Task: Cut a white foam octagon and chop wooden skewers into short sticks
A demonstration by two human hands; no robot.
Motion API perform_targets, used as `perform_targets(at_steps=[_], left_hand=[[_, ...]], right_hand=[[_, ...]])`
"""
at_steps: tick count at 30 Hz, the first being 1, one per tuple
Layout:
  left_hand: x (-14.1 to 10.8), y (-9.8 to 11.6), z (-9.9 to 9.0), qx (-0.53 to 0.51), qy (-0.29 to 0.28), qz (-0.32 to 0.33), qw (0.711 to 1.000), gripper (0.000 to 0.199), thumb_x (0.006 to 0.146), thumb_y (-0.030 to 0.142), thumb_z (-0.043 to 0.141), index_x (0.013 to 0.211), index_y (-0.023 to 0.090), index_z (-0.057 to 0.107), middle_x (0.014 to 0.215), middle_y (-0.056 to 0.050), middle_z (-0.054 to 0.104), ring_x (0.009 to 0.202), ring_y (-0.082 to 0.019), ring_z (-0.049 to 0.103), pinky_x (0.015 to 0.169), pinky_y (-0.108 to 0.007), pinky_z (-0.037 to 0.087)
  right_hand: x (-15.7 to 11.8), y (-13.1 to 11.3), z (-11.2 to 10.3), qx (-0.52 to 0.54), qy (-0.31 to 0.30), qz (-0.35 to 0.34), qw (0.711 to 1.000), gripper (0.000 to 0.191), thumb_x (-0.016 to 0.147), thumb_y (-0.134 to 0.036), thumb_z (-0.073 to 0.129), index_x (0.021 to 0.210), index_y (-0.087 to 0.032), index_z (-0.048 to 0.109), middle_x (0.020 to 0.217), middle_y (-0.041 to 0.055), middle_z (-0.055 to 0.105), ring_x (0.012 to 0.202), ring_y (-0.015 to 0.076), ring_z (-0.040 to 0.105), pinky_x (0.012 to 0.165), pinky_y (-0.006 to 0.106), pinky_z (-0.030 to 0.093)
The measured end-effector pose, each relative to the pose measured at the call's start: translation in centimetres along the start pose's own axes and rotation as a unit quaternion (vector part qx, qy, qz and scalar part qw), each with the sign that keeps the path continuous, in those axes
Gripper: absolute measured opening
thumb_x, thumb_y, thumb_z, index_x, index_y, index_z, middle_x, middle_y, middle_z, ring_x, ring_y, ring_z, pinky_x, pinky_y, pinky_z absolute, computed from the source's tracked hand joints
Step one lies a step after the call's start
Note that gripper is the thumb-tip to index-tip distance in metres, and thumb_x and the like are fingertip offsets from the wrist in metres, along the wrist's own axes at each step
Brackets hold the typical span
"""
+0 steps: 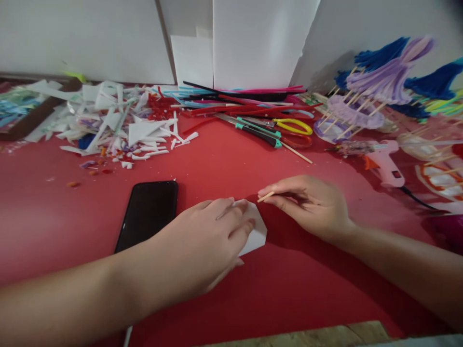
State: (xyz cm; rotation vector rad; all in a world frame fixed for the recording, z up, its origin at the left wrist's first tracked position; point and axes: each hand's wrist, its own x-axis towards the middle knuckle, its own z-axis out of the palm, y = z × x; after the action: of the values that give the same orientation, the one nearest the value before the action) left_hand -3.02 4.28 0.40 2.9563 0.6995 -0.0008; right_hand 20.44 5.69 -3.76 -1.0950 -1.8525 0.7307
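My left hand (213, 236) is closed on a small white board piece (256, 241) with angled corners. Its fingers lie over the top face and cover much of the piece. My right hand (311, 207) pinches a short wooden stick (265, 196) between thumb and fingertips. The stick is just off the upper right edge of the board piece, apart from it. To the left of my left hand lies a black phone (148, 212), partly hidden by that forearm.
White scraps (108, 120) are heaped at the back left. A teal-and-black cutter (258, 132), yellow-handled scissors (292, 126) and pipe cleaners (238, 99) lie at the back. On the right are a pink glue gun (387, 161) with its cord and a purple tasselled stick structure (383, 79).
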Motion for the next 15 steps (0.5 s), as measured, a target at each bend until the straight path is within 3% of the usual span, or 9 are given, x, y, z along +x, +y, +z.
perform_targets(at_steps=[3,8,15], left_hand=[[-0.21,-0.37,-0.03,-0.002,0.009,0.007,1.000,0.046,0.086,0.023,0.057,0.131,0.013,0.052,0.135,-0.015,0.057,0.120,-0.029,0.056,0.099,-0.043,0.044],[-0.15,-0.52,0.02,0.014,0.015,0.012,1.000,0.042,0.086,0.021,0.054,0.128,0.013,0.055,0.133,-0.013,0.059,0.116,-0.029,0.057,0.095,-0.043,0.046],[0.00,-0.79,0.09,0.034,0.025,0.024,0.999,0.039,0.088,0.017,0.049,0.126,0.013,0.056,0.132,-0.012,0.060,0.113,-0.028,0.059,0.094,-0.042,0.046]], right_hand=[[0.09,-0.02,0.02,-0.005,-0.005,-0.004,1.000,0.014,0.085,-0.022,0.066,0.097,-0.029,0.066,0.094,-0.0006,0.076,0.085,0.0185,0.073,0.077,0.033,0.062],[0.64,-0.52,-0.14,-0.071,-0.043,-0.076,0.994,0.015,0.084,-0.018,0.067,0.094,-0.030,0.070,0.092,-0.0016,0.077,0.084,0.0173,0.073,0.075,0.031,0.060],[0.89,-0.70,-0.20,-0.087,-0.059,-0.081,0.991,0.017,0.084,-0.018,0.066,0.095,-0.031,0.071,0.092,-0.0019,0.077,0.083,0.0171,0.073,0.075,0.030,0.060]])
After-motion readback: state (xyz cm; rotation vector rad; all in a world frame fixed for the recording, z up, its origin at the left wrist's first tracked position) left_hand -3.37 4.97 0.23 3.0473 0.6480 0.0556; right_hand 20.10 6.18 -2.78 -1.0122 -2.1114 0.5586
